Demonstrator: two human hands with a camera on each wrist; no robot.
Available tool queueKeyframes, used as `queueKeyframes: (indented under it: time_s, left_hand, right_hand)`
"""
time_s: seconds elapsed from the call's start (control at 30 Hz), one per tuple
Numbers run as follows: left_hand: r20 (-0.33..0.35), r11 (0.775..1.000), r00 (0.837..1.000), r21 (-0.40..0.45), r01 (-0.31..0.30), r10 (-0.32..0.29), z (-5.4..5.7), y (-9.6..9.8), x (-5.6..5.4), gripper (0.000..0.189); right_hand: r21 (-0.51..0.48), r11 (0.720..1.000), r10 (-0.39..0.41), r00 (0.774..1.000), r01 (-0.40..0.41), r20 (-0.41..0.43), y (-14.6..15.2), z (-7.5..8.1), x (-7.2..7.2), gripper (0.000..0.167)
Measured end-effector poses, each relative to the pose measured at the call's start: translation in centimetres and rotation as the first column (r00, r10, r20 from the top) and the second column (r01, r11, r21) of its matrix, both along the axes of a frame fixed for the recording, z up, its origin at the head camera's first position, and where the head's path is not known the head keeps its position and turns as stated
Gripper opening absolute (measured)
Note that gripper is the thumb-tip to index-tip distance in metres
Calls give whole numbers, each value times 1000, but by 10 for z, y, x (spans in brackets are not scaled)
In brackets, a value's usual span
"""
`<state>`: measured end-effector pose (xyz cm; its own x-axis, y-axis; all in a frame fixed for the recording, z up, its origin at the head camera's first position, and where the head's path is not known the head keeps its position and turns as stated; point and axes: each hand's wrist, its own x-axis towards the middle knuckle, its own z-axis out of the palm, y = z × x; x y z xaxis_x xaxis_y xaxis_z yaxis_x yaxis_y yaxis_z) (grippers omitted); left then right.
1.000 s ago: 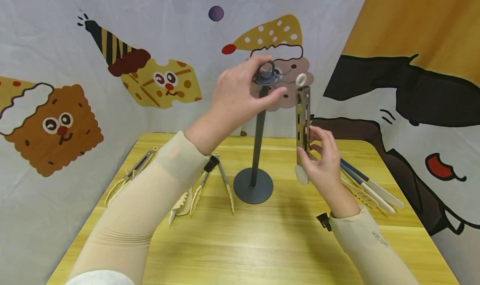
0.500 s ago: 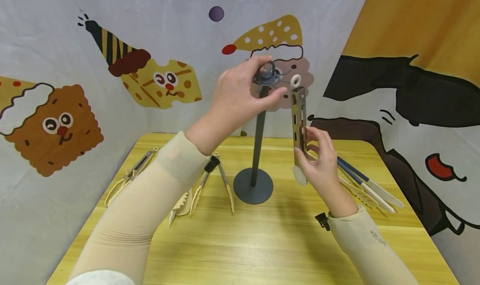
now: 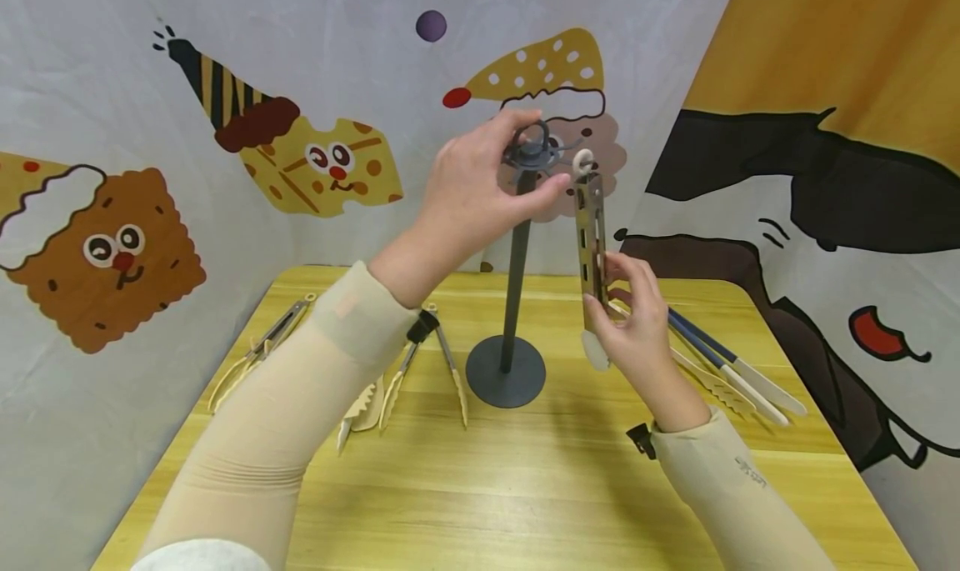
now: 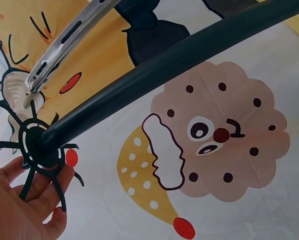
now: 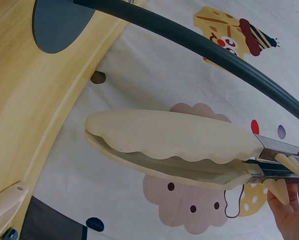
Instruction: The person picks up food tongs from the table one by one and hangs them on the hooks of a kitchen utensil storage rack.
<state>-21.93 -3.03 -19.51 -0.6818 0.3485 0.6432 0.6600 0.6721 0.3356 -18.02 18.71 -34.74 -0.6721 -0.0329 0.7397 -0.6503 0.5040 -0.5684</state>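
A dark grey stand (image 3: 517,279) with a round base rises from the table, a ring of curved hooks (image 4: 54,172) at its top. My left hand (image 3: 468,171) holds the stand by this hooked top, thumb on the near side, fingers behind the hooks in the left wrist view. In my right hand (image 3: 639,313) is a pair of metal tongs (image 3: 588,229), upright, gripped along the lower arms. Their cream hanging loop (image 3: 582,162) points up, close to the hooks' right side. The tongs' cream scalloped heads (image 5: 174,135) hang downward, nearly together.
Several other tongs lie on the wooden table (image 3: 487,504): metal tongs (image 3: 283,329) at the left, spread tongs (image 3: 452,358) left of the base, blue-handled tongs (image 3: 705,338) at the right. A printed cloth (image 3: 360,46) hangs behind the table.
My right hand has moved the tongs a little to the left, bringing their loop nearer the hooks. My left hand stays at the stand's top.
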Motion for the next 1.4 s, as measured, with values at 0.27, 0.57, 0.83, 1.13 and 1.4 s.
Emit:
queueKeyframes:
  time_s: [0.27, 0.57, 0.83, 1.13, 1.4]
  left_hand:
    - [42, 1000, 999, 13, 21, -21, 0, -2, -1, 61]
    - [62, 998, 996, 35, 57, -59, 1, -3, -2, 61]
    - [70, 995, 994, 54, 84, -87, 0, -4, -3, 60]
    - [112, 990, 986, 85, 114, -123, 0, -5, -5, 60]
    - [119, 989, 984, 88, 119, -129, -1, -6, -6, 60]
  right_hand:
    - [-1, 1000, 15, 1000, -15, -16, -1, 1, 0, 57]
    - [5, 1000, 15, 1000, -14, -19, -3, 1, 1, 56]
    - [-1, 1000, 23, 1000, -23, -17, -4, 1, 0, 56]
    - [8, 999, 39, 999, -39, -17, -5, -1, -2, 57]
    - [11, 999, 40, 999, -40, -11, -7, -2, -2, 57]
